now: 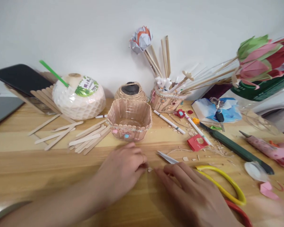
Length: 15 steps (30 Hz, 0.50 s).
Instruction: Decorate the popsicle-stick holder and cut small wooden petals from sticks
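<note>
Fingertips of both hands meet over a small pale scrap (150,169) on the wooden surface (38,164).
I see the left hand (121,171) pinching narrow at it; right hand (191,192) flat, grip unclear. Scissors (217,179) lie beside; stick-clad cup (129,119) beyond.

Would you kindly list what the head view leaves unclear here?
- Tiny piece between left hand and right hand: too small to identify.
- Scissors: partly covered by the right hand.
- Paper flowers: cut by the right edge.
- Pink paper scrap: blurred.
</note>
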{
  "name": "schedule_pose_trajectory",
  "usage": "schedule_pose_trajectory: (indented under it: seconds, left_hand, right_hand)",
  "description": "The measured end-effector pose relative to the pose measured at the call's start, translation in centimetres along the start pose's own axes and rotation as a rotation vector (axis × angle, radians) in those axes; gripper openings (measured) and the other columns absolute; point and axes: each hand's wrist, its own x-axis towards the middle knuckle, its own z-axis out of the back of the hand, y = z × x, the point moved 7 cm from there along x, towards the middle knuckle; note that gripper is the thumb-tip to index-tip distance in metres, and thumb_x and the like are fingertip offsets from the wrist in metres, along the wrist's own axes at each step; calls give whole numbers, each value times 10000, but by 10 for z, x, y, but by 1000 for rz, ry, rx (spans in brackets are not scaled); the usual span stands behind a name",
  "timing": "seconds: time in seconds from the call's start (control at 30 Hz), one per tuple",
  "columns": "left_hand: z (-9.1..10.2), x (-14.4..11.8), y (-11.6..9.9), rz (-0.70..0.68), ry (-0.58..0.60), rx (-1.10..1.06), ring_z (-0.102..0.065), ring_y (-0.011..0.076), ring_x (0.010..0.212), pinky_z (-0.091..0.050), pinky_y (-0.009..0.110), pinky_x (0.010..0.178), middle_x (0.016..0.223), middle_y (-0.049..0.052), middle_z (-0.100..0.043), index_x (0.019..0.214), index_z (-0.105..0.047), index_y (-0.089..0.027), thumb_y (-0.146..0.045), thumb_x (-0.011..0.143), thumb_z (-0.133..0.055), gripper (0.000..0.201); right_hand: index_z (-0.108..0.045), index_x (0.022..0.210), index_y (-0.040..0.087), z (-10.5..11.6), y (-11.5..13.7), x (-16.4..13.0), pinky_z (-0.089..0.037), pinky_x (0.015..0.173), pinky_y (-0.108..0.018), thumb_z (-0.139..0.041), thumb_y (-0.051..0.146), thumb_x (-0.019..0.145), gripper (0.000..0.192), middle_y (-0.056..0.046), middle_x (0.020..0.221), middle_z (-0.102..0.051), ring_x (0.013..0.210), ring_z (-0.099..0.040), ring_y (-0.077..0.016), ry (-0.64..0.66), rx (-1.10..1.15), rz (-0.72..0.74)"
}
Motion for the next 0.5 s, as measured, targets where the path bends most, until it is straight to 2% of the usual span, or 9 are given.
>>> schedule_pose_trajectory:
  seconds: [0.13, 0.33, 0.5]
  left_hand:
    - [0, 1, 1, 15, -3, -3, -559, 196, 850, -422, 337, 761, 781, 9, -660, 763, -658, -177, -160, 847, -559, 131]
    - [0, 2, -1, -2, -7, -15, -559, 198, 861, -419, 335, 757, 803, 12, -654, 807, -669, -192, -175, 874, -519, 165]
    - [-1, 2, -2, -6, 1, -18, -552, 195, 874, -414, 335, 776, 813, 5, -650, 816, -680, -206, -183, 886, -504, 191]
  right_hand:
    - [-593, 1094, 148, -8, 3, -1, -537, 607, -332, -301, 160, 951, 325, -85, 868, -639, 766, -590, -215, 89, -14, 7]
    - [-549, 1159, 141, -13, 5, 1, -530, 592, -332, -378, 124, 914, 299, -76, 887, -629, 767, -581, -225, 179, 5, 5]
    - [-533, 1183, 127, -14, 7, -2, -516, 607, -332, -408, 123, 904, 306, -73, 899, -624, 769, -574, -225, 190, -7, 22]
